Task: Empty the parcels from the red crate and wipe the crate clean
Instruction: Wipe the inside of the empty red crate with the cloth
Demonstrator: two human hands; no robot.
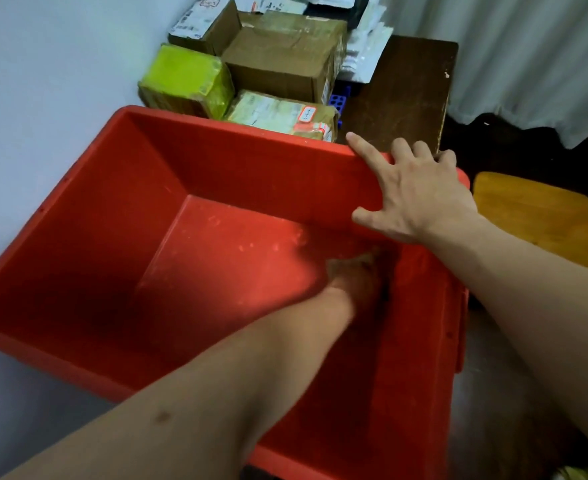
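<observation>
Head view: the red crate [112,271] fills the middle of the frame, open side up, its bare floor marked with pale scuffs and smears. The left hand [354,275] reaches down to the crate floor close to the crate's right wall. It is blurred and tinted red, so I cannot tell whether its fingers are spread or pinch anything. The right hand [413,195] holds the crate's far right corner, with the index finger straight along the far rim, the thumb spread against the inner wall and the other fingers curled over the edge.

Just beyond the crate's far rim sit the parcels: a yellow-green wrapped parcel [188,81], a brown cardboard box [282,60] and a tape-wrapped parcel [285,114] with a red-edged label. White mailer bags [365,46] lie behind them. A dark wooden tabletop [406,91] lies beyond the crate's far right corner, and an orange wooden seat [541,220] stands to the crate's right.
</observation>
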